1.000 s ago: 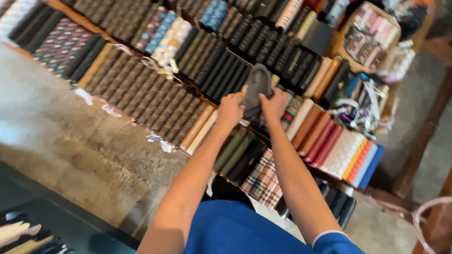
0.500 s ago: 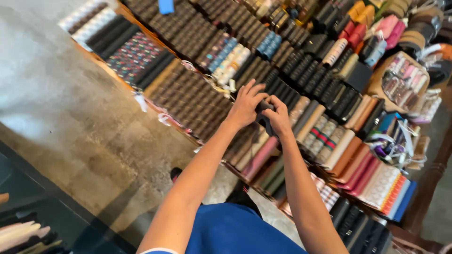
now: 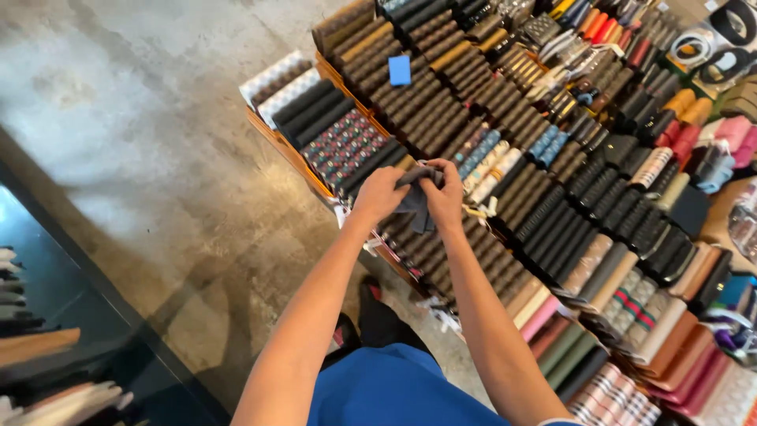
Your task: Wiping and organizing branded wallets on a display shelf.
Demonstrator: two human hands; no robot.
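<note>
Both hands pinch the small gray wallet (image 3: pixel 414 201) from each side, the left hand (image 3: pixel 378 195) and right hand (image 3: pixel 444 197) equally close, its long side pointing down, just above the rows of wallets (image 3: pixel 505 197).

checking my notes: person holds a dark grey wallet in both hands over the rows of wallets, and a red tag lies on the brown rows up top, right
Not quite. The tag is blue, not red, as the head view shows. The rest holds: left hand and right hand both grip the dark grey wallet over the rows of wallets.
</note>
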